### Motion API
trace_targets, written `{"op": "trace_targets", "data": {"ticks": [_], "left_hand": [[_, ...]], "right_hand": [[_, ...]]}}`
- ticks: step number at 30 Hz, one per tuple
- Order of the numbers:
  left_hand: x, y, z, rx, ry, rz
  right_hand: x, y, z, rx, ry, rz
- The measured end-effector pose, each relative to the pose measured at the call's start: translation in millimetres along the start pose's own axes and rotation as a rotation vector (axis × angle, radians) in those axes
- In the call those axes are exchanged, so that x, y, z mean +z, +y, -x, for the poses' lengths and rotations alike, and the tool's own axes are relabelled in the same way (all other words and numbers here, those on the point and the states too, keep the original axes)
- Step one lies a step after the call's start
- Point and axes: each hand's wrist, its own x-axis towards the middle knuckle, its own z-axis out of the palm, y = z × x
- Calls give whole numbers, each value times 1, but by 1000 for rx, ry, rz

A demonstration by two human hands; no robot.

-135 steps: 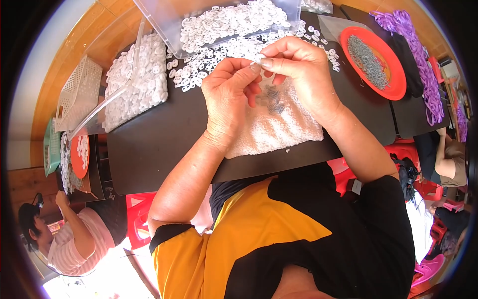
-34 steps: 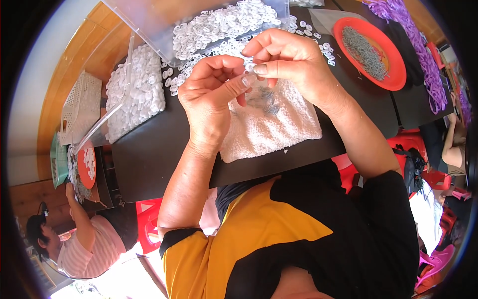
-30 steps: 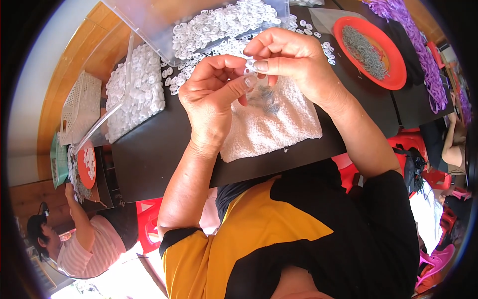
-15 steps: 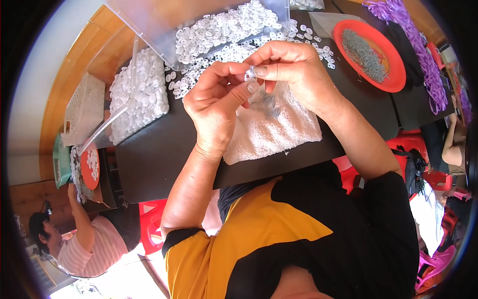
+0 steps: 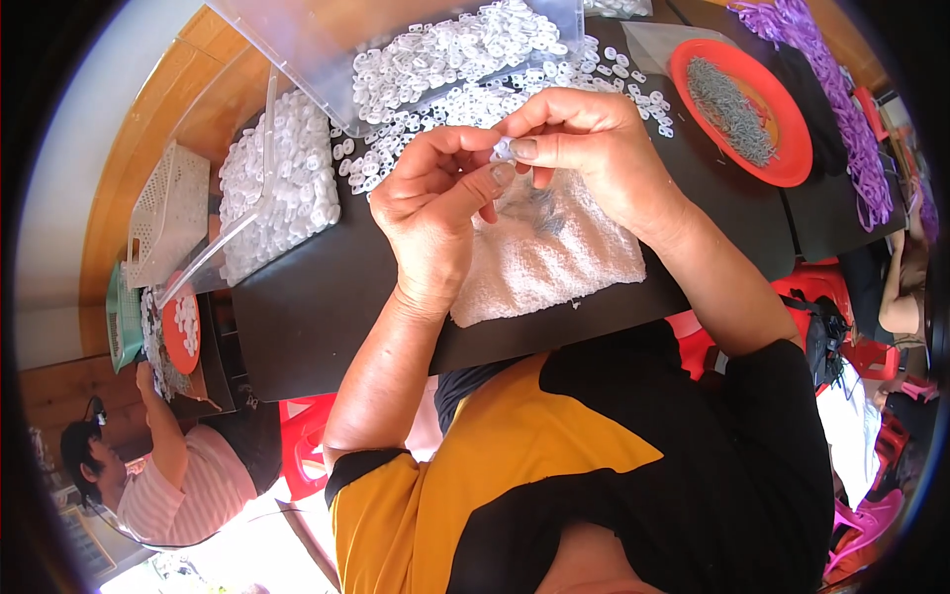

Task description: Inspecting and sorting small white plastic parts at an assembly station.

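Observation:
Between the fingertips of both hands is a small white plastic piece with holes [image 5: 503, 150], partly covered by the thumbs. My left hand [image 5: 427, 208] pinches it from the left with thumb and forefinger. From the right, the thumb and forefinger of my right hand [image 5: 600, 141] close on the same piece; whether they also hold a smaller part is too small to tell. Below the hands lies a pale terry cloth [image 5: 554, 267] with a greyish patch on it. Just beyond the hands, many similar white pieces [image 5: 396, 134] are spread over the dark table [image 5: 307, 327].
A clear bin [image 5: 297, 69] of white pieces stands at the back, another clear container [image 5: 269, 183] to the left. A red plate [image 5: 792, 163] with thin grey metal parts [image 5: 732, 114] sits right, near purple straps [image 5: 841, 129]. A co-worker [image 5: 188, 485] is at far left.
The white piece has turned slightly between my fingertips and shows less of its holes. Both hands keep their pinch. The whole view has shifted a little.

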Motion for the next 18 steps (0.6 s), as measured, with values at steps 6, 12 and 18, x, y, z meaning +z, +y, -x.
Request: {"op": "trace_targets", "data": {"ticks": [6, 12, 18], "left_hand": [[4, -5, 3, 79, -14, -51], [2, 0, 0, 34, -64, -120], [0, -11, -2, 299, -132, -325]], "right_hand": [[-2, 6, -1, 61, -3, -92], [-8, 2, -3, 101, -48, -114], [-14, 6, -7, 154, -120, -159]]}}
